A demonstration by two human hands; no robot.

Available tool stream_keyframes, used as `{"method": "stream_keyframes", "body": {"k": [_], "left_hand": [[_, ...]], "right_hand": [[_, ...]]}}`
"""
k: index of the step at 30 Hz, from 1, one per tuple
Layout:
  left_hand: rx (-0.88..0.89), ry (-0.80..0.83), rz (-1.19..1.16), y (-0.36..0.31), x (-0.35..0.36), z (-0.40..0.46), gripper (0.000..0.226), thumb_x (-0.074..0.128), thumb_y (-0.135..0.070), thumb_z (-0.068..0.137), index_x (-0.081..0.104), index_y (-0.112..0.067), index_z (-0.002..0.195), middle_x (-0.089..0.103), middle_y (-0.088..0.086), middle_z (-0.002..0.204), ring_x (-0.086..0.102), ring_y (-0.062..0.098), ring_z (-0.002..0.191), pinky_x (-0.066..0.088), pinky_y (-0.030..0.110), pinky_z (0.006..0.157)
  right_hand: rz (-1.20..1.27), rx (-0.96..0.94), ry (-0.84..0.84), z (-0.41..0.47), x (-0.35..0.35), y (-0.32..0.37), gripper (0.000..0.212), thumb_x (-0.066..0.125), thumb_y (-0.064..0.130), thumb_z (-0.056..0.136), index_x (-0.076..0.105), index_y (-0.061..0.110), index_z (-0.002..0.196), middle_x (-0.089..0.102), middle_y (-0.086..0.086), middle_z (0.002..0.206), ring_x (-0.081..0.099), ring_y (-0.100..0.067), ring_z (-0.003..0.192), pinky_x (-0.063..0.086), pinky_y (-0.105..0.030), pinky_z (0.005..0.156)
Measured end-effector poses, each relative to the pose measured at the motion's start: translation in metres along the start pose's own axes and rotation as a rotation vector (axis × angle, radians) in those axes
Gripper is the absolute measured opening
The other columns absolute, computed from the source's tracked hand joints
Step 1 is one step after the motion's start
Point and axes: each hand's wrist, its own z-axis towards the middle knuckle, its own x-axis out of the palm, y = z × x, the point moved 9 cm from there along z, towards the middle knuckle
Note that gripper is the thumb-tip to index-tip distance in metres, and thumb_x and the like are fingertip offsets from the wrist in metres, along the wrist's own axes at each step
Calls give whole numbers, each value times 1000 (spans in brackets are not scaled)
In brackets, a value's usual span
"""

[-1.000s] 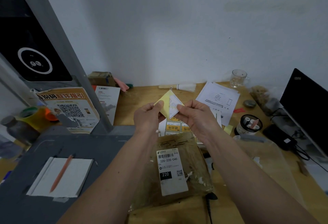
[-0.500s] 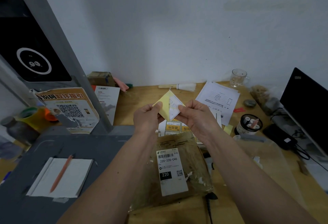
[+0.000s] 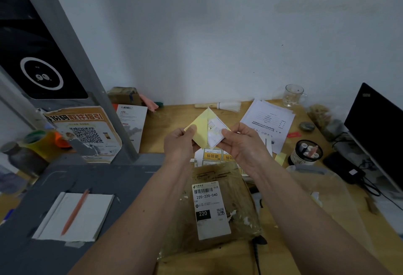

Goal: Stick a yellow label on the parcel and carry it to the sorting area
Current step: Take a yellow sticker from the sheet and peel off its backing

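A brown parcel wrapped in clear plastic lies on the wooden desk below my hands, with a white shipping slip on top. Above it I hold a yellow label partly peeled from its white backing. My left hand pinches the yellow corner. My right hand pinches the white backing. A sheet of further yellow labels lies on the desk between the hands and the parcel.
A notebook with an orange pen rests on the grey counter at left. Printed papers, a glass mug, a round tin and a dark monitor with cables stand at right. A QR poster leans on a metal post.
Both hands hold nearly still; the yellow label and its white backing have barely shifted between my fingers.
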Motion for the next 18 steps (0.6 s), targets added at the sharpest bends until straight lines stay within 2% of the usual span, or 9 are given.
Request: {"method": "stream_keyframes", "body": {"k": [4,11,14,18], "left_hand": [[-29,-15,5,4,-3,5,14,56,-17,94,59,-12,81,68,13,98,67,27,93,56,48,88],[-57,-37,-17,8,-6,11,12,56,-19,94,58,-15,83,64,15,111,64,32,104,55,50,88],[-79,-57,-52,10,-8,12,10,55,-18,94,57,-14,85,61,16,115,62,34,106,55,51,87],[-88,-69,-59,12,-10,14,7,54,-18,94,56,-11,96,59,17,120,61,35,108,57,50,84]], "right_hand": [[17,7,-2,1,-1,-1,32,51,-8,89,40,10,65,71,-18,84,73,-23,71,60,-29,62],[20,29,-18,3,-2,-2,32,50,-7,90,40,10,65,68,-23,97,72,-26,77,61,-32,64],[32,36,-24,4,-3,-2,32,48,-8,91,39,10,66,68,-22,98,72,-27,79,61,-31,62],[53,32,-21,4,-3,-2,32,47,-8,91,39,11,66,68,-22,95,74,-24,73,59,-30,58]]}}
